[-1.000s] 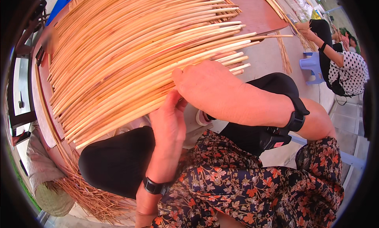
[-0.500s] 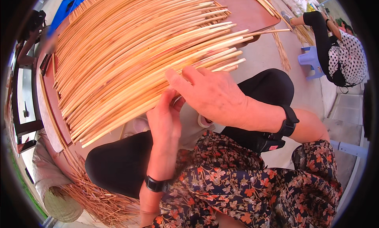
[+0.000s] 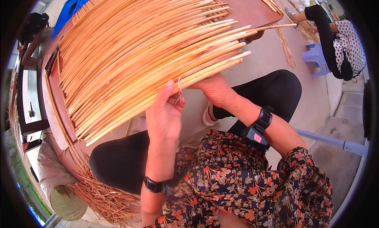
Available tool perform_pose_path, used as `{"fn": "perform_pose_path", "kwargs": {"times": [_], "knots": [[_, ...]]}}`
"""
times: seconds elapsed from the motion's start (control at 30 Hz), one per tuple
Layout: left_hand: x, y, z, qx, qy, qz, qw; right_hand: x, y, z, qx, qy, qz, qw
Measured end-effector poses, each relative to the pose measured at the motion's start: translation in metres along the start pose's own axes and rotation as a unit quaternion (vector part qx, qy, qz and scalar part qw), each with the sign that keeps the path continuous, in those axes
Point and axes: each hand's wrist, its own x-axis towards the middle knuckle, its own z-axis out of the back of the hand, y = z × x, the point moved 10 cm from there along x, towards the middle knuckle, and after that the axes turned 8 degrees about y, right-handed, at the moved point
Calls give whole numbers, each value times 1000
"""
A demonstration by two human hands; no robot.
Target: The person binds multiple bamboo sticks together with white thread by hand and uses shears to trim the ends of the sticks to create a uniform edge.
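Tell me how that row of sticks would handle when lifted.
The row of sticks probably bends easily crosswise, being many slender pieces laid side by side. Each stick looks fairly stiff lengthwise, since several ends jut past the table without visible drooping. Any loose piece may roll, as the sticks look round.

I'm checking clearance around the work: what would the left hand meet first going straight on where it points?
Probably the rods along the row's near edge: the left hand overlaps them in view with its thumb, though whether it touches or hovers is unclear.
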Motion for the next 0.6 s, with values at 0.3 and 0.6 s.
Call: {"fn": "perform_pose_path", "kwargs": {"times": [0.3, 0.6], "knots": [[1, -2, 7, 33, 15, -10, 999, 6, 15, -13, -229, 32, 98, 968], [-1, -19, -8, 20, 75, -63, 995, -13, -21, 25, -17, 41, -4, 999]]}}
